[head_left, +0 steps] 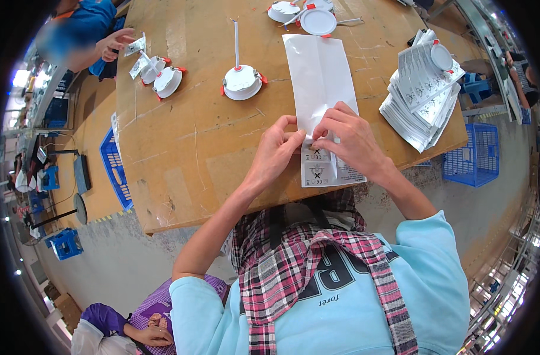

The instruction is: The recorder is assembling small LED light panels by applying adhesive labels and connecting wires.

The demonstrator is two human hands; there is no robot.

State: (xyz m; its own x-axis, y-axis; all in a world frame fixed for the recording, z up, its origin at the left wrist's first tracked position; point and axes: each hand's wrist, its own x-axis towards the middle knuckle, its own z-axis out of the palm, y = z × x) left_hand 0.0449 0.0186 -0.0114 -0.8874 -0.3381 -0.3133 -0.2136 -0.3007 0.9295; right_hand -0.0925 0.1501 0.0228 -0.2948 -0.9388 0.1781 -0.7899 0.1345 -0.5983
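A long white sticker sheet (320,71) lies in front of me, its far part blank and its near end printed with rows of small black-and-white stickers (317,175). My left hand (276,145) grips the sheet's left edge between thumb and fingers. On the printed part, my right hand (351,141) is closed, thumb and fingertips pinched at a sticker beside my left thumb. Its fingers partly cover the spot, so how far the sticker is lifted is hidden. Beyond my left hand stands a round white downlight (243,83) with red-tipped clips and a white cable pointing away from me.
A thick stack of sticker sheets (421,97) sits at the right, with a round white lamp (441,57) on top. More downlights (318,21) lie at the far edge. At the far left, a co-worker's hand (117,44) is near two downlights (166,81). Blue crates (471,155) flank the table.
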